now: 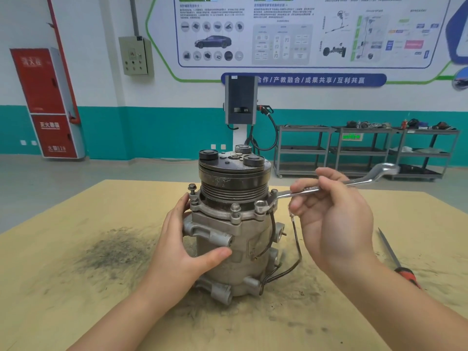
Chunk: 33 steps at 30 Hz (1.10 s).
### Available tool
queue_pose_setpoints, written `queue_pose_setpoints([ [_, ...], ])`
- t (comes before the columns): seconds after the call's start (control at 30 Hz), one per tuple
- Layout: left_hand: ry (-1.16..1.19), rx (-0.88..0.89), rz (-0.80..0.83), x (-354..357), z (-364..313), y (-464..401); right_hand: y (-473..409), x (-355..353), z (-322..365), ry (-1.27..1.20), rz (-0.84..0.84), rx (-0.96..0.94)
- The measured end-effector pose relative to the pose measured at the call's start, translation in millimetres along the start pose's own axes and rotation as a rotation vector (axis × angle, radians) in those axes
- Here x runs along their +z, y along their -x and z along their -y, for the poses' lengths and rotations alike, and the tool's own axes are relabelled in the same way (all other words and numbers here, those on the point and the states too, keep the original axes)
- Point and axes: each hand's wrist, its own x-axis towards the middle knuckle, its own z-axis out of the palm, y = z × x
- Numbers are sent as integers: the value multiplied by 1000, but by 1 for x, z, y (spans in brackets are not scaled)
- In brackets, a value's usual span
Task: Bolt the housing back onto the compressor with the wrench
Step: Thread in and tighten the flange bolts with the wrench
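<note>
A grey metal compressor (pixel 250 252) stands upright on the wooden table (pixel 76 287), with a dark pulley (pixel 234 178) on top. Its housing flange (pixel 220 212) carries raised bolts, one at the front (pixel 235 208) and one at the back left (pixel 192 187). My left hand (pixel 182 252) is wrapped around the compressor's left side, thumb across the front. My right hand (pixel 331 214) grips the shaft of a shiny ring wrench (pixel 359 182). The wrench's ring end (pixel 260 206) sits over a bolt at the flange's front right.
A red-handled screwdriver (pixel 397 262) lies on the table at the right. Dark grime (pixel 114 249) stains the table left of the compressor. Black wires (pixel 295 252) loop down the compressor's right side. Metal shelf carts (pixel 367 150) and a charging post (pixel 240 102) stand by the far wall.
</note>
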Motion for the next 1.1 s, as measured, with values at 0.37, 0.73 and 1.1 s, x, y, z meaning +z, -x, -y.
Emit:
queue_pose_setpoints([
  [0.37, 4, -11, 27, -1, -3, 0, 11, -12, -30, 238, 323, -690],
  [0.73, -150, -33, -141, 32, -15, 9, 31, 4, -19, 652, 481, -875],
  [1.1, -224, -68, -134, 40, -10, -6, -19, -6, 1, -52, -13, 149],
])
